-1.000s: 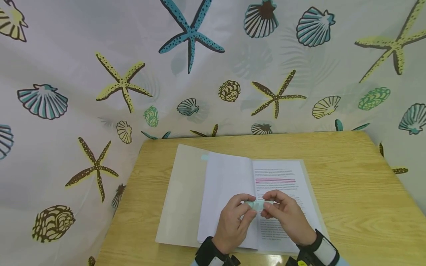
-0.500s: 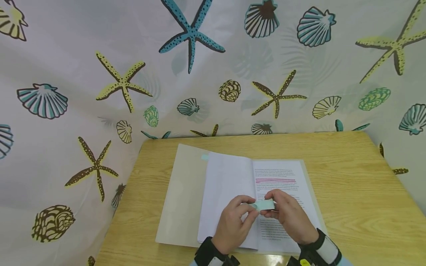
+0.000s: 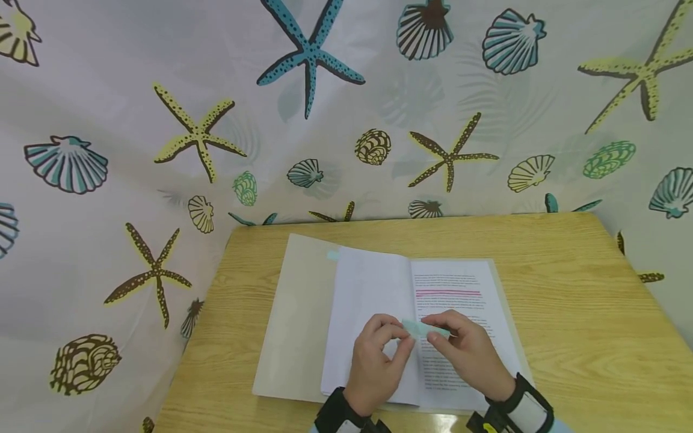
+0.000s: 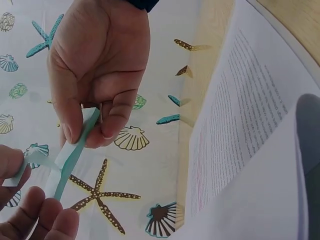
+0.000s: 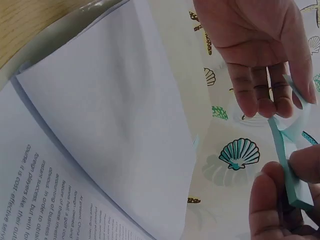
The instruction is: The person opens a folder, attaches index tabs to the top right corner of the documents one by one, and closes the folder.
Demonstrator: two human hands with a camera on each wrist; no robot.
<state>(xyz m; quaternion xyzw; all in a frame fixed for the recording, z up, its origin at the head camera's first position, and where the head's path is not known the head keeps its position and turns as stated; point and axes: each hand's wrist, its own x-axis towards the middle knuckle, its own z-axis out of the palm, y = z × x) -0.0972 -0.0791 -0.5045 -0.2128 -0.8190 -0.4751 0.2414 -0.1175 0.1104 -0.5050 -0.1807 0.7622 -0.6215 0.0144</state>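
My right hand [image 3: 471, 352] grips one end of a narrow pad of mint-green sticky notes [image 3: 441, 331], above the open document. In the left wrist view the pad [image 4: 75, 155] slants down from the right hand [image 4: 100, 75]. The left hand [image 3: 379, 361] pinches a thin sticky note [image 4: 45, 161] that curls off the pad's face and still joins it. The right wrist view has the left hand [image 5: 260, 45] at the top, with the lifted note [image 5: 300, 112] bending from its fingers to the pad.
Under the hands lies an open folder [image 3: 295, 325] of printed pages [image 3: 449, 373], two lines marked pink. A mint-green tab [image 3: 332, 255] sticks out at the left leaf's upper edge. The wooden table [image 3: 585, 313] meets a shell-patterned curtain [image 3: 346, 186].
The pad turned its pale face up, then tilted again. The left fingers have drawn back slightly to the left, while the right hand has shifted a little left over the pad.
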